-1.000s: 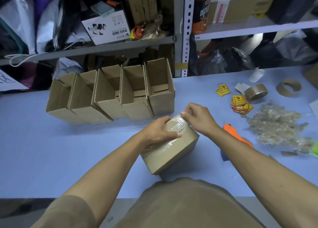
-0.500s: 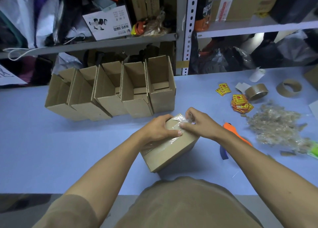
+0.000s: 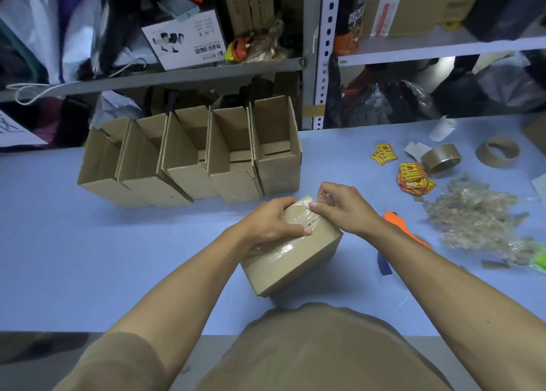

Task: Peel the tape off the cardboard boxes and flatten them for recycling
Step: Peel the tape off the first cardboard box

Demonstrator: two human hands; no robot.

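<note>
While the left hand (image 3: pixel 270 222) lies curled over the top of the taped cardboard box (image 3: pixel 295 255), fingers wrapped round its far left edge and thumb pressed flat along the top, the right hand (image 3: pixel 342 206) pinches a crumpled end of clear tape (image 3: pixel 307 206) at the box's far top corner. That loose end is lifted off the cardboard, and the rest of the strip runs glossy across the top of the box and down its near left side. The box sits on the blue worktop (image 3: pixel 88 257) directly in front of the person, turned at an angle, one corner pointing toward the body.

Behind it, a row of five opened cardboard boxes (image 3: pixel 192 160) stands side by side near the back of the worktop, flaps up, touching one another. To the right of the right forearm lies an orange-handled tool (image 3: pixel 399 222), partly hidden by the arm. Farther right are a heap of peeled tape scraps (image 3: pixel 475 219), a pile of yellow-and-red stickers (image 3: pixel 413 179), a brown tape roll (image 3: pixel 440 157) and a bare cardboard tape core (image 3: pixel 497 151).
</note>
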